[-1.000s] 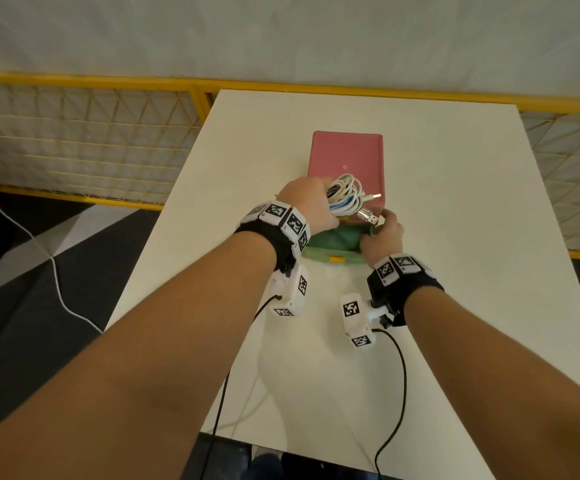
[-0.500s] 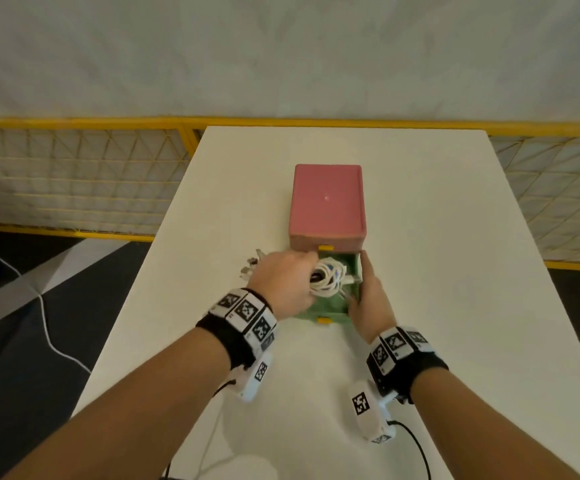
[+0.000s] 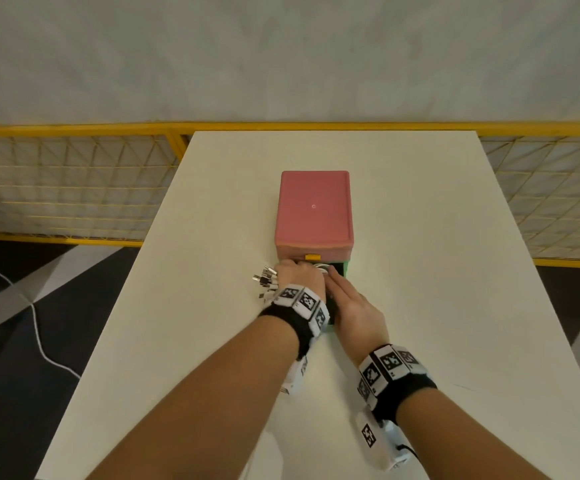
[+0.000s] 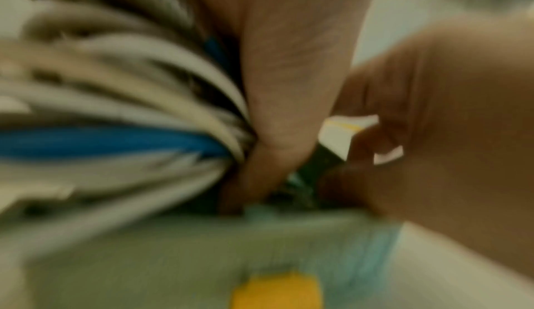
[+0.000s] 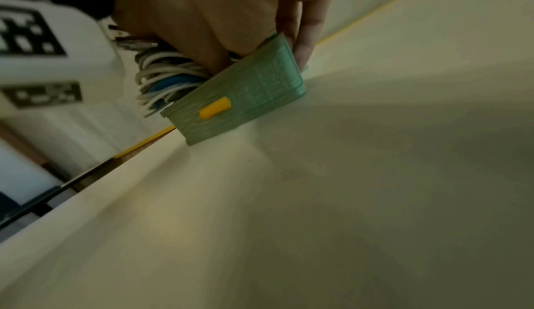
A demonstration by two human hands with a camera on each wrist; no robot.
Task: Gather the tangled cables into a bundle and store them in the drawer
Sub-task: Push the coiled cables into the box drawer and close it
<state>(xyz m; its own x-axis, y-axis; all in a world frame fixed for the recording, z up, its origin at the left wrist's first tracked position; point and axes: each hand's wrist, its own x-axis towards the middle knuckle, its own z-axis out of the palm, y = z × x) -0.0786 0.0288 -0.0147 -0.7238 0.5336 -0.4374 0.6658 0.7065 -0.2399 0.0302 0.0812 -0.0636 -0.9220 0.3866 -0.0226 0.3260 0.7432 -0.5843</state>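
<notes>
A pink drawer box (image 3: 314, 216) stands mid-table with its green lower drawer (image 3: 346, 266) pulled out toward me. My left hand (image 3: 300, 278) grips the coiled bundle of white and blue cables (image 4: 115, 108) and holds it down in the drawer, so only a bit of white loop (image 3: 321, 269) shows. The metal plugs (image 3: 265, 277) stick out past the drawer's left side. My right hand (image 3: 350, 306) lies over the drawer. In the right wrist view its fingers run down outside the drawer's (image 5: 254, 94) right wall, its thumb side inside against the cables (image 5: 164, 74).
The white table (image 3: 420, 237) is bare around the box. A yellow mesh railing (image 3: 74, 188) runs behind and to both sides. A thin white cord (image 3: 35, 323) lies on the dark floor at the left. The drawer front carries a yellow handle (image 5: 215, 107).
My left hand has brought the bundle down from above the box into the green drawer. My right hand has shifted from the drawer's right side to over it.
</notes>
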